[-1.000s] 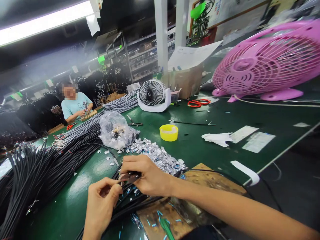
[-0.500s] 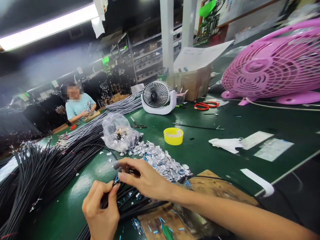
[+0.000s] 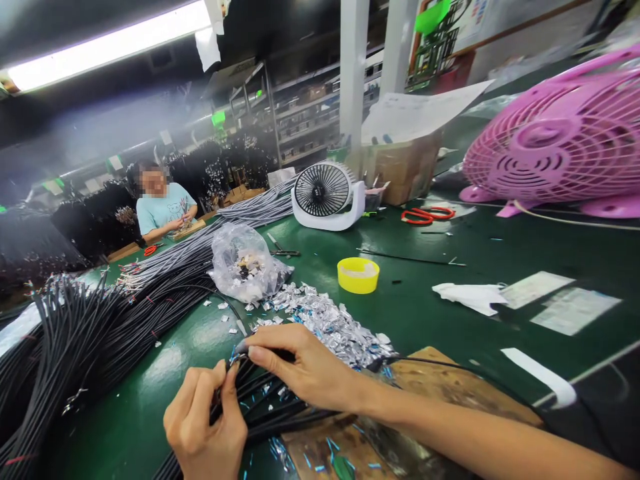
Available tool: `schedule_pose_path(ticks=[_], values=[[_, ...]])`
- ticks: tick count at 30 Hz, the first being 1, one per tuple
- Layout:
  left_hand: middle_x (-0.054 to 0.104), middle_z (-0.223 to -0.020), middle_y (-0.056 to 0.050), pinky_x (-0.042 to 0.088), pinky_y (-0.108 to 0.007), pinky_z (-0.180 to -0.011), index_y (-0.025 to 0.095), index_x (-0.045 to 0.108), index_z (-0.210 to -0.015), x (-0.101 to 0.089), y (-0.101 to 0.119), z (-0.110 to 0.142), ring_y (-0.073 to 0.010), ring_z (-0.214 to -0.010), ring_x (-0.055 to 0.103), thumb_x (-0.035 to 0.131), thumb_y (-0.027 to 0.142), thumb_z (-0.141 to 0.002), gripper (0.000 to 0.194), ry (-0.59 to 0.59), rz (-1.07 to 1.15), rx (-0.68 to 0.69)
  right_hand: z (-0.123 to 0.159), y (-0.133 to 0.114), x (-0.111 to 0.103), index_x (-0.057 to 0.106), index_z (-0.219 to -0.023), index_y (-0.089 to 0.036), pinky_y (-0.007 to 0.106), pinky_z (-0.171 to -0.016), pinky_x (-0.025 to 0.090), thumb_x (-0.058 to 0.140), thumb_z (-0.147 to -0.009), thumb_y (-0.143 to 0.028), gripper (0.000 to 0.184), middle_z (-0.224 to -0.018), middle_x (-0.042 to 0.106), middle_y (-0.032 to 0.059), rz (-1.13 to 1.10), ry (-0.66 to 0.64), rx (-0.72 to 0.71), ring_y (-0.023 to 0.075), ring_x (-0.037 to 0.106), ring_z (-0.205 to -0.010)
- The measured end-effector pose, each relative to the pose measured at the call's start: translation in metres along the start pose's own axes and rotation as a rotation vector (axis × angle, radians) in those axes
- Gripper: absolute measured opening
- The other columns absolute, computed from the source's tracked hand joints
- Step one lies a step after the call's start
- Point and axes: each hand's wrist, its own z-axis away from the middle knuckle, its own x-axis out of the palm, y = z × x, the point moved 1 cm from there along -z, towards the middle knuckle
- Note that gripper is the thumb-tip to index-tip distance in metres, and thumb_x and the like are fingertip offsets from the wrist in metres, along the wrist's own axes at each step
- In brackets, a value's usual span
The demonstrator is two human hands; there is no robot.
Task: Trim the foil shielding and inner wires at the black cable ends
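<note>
My left hand [image 3: 205,417] pinches a black cable close to its end, thumb and forefinger pressed together. Thin blue and silvery wires [image 3: 236,357] stick out from that end. Fingers of my right hand [image 3: 295,363] are closed over these wires, the forefinger and thumb tips meeting there; a grey covering shows on the forefinger tip. Beneath both hands lie more black cables [image 3: 280,421]. Just beyond my right hand spreads a heap of silver foil scraps [image 3: 335,327], mixed with blue bits.
Bundles of black cables [image 3: 165,300] fill the left side. Behind the foil are a plastic bag [image 3: 243,263], yellow tape ring [image 3: 357,283] and small white fan [image 3: 325,200]. Red-handled scissors [image 3: 427,215] and a pink fan [image 3: 545,147] stand right. A co-worker [image 3: 165,207] sits across.
The view has shifted slightly, moving the bench items rightward. My right fingers have drawn closer together at the wire ends; my left hand keeps its pinch on the cable.
</note>
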Motion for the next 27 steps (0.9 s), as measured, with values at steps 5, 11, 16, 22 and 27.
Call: schedule_pose_path(ticks=[5, 11, 16, 22, 27], values=[[0.048, -0.050, 0.006, 0.038, -0.012, -0.048, 0.017, 0.049, -0.075, -0.0005, 0.0040, -0.0043, -0.0043, -0.042, 0.047, 0.045, 0.013, -0.090, 0.017, 0.065, 0.004, -0.010, -0.0011, -0.0013, -0.0001, 0.063, -0.069, -0.013, 0.023, -0.052, 0.037, 0.027, -0.095, -0.050, 0.058, -0.059, 0.055, 0.0017, 0.007, -0.002, 0.007, 0.0117, 0.047, -0.055], [0.049, -0.052, 0.006, 0.041, -0.015, -0.048, 0.019, 0.050, -0.075, 0.0028, 0.0006, 0.0026, -0.0068, -0.044, 0.049, 0.047, 0.014, -0.089, 0.015, -0.028, 0.003, -0.053, -0.0005, -0.0012, -0.0006, 0.065, -0.070, -0.012, 0.023, -0.050, 0.035, 0.028, -0.095, -0.049, 0.057, -0.057, 0.055, 0.0017, 0.036, 0.020, 0.002, 0.0112, 0.045, -0.052], [0.051, -0.053, 0.005, 0.041, -0.016, -0.048, 0.019, 0.050, -0.077, 0.0034, 0.0008, 0.0054, -0.0080, -0.044, 0.050, 0.046, 0.016, -0.089, 0.014, -0.052, -0.010, -0.071, 0.0006, 0.0015, -0.0003, 0.067, -0.075, -0.014, 0.024, -0.053, 0.037, 0.035, -0.095, -0.043, 0.047, -0.061, 0.059, 0.0021, 0.049, 0.033, 0.014, 0.0116, 0.047, -0.054], [0.058, -0.060, 0.000, 0.044, -0.016, -0.049, 0.018, 0.056, -0.077, 0.0035, 0.0008, 0.0049, -0.0085, -0.048, 0.054, 0.045, 0.020, -0.090, 0.018, -0.084, -0.008, -0.113, 0.0016, 0.0021, -0.0012, 0.067, -0.074, -0.015, 0.024, -0.051, 0.036, 0.037, -0.095, -0.043, 0.045, -0.059, 0.059, 0.0018, 0.070, 0.076, 0.011, 0.0121, 0.047, -0.053], [0.066, -0.065, -0.003, 0.050, -0.015, -0.051, 0.016, 0.060, -0.077, 0.0031, -0.0009, 0.0053, -0.0097, -0.055, 0.063, 0.047, 0.030, -0.089, 0.023, -0.081, 0.024, -0.243, 0.0009, -0.0024, -0.0031, 0.067, -0.073, -0.015, 0.024, -0.051, 0.035, 0.034, -0.095, -0.043, 0.049, -0.058, 0.058, 0.0020, 0.084, 0.088, -0.004, 0.0119, 0.047, -0.052]])
